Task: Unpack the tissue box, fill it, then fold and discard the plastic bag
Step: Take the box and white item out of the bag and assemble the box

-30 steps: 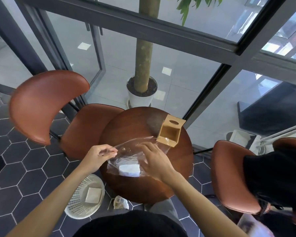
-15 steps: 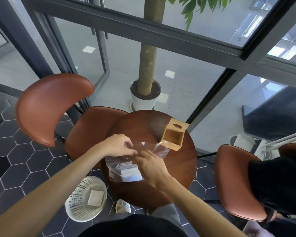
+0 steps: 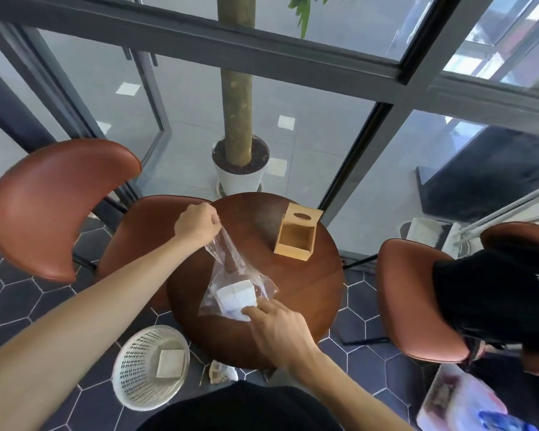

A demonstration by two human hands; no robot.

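Up near the far-left edge of the round wooden table [image 3: 308,284]: left hand [image 3: 198,224], fingers curled tight, pinching the mouth end of the clear plastic bag [image 3: 231,269] and holding it stretched upward off the tabletop. Down at the near side: right hand [image 3: 277,329], fingers bent, fingertips [image 3: 250,311] pressed against the bag's lower end where the white tissue pack [image 3: 235,295] lay inside the plastic; whether pinching or only pressing, could not tell. Bag drawn out long and narrow between the two hands, slanting from upper left to lower right, tissue pack sitting at its lower end on the table. Wooden tissue box [image 3: 297,233] tipped on its side near the far-right edge of the table, open cavity facing the camera, oval slot on the upper face, well apart from the bag and from both hands. On the hexagon-tiled floor left of the table, a white mesh wastebasket [image 3: 150,367] with a pale square piece lying inside. Brown chair [image 3: 53,206] to the left, another brown chair [image 3: 414,303] to the right with dark cloth draped over it. Behind the table, past the glass, a potted tree [image 3: 238,150] in a white pot.
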